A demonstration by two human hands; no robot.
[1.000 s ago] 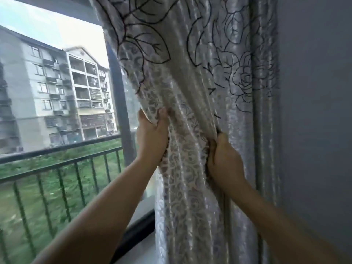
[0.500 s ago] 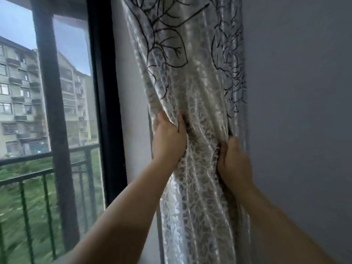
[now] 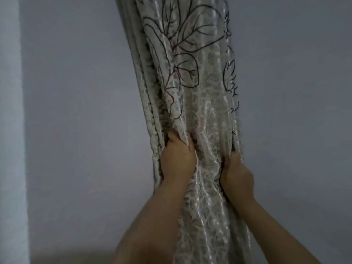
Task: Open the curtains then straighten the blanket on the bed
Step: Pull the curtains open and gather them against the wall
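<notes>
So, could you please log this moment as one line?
stage: opening curtain | left hand: grips it | right hand: grips it | wall behind

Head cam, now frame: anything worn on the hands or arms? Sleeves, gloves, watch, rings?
Nothing worn that shows. The left hand and right hand are bare, without gloves, and both forearms are uncovered down to the frame's lower edge, with no sleeve, watch or band in view. Fingers are mostly buried in curtain folds, so rings cannot be ruled out.

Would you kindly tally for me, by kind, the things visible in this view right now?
Curtain: 1, the gathered patterned curtain
Hands: 2, the left hand and the right hand, each gripping the fabric
Wall: 1, the grey wall
Total: 4
</notes>
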